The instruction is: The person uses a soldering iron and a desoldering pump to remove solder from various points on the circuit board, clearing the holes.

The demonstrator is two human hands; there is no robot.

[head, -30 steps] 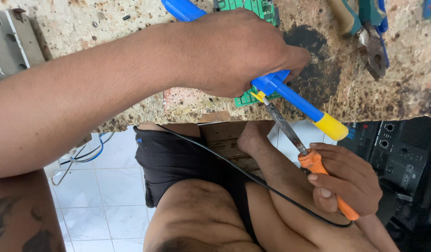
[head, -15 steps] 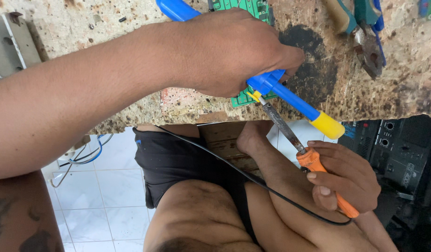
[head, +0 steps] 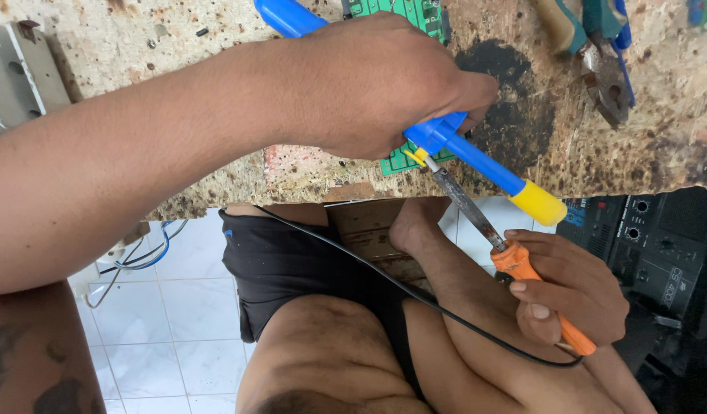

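Note:
My left hand reaches in from the left and is closed around a blue desoldering pump with a yellow end, held over a green circuit board at the edge of the speckled workbench. My right hand grips the orange handle of a soldering iron. Its metal shaft points up-left, and the tip meets the board just below my left hand. The iron's black cord runs across my lap. Most of the board is hidden under my left hand.
Pliers with blue and green handles lie on the bench at top right. A grey ribbed part sits at top left. A black audio unit with knobs stands at the right. Blue and white wires lie on the tiled floor.
Almost nothing differs. Both hands keep their grips, and the pump and iron stay at the board's edge with only a slight shift.

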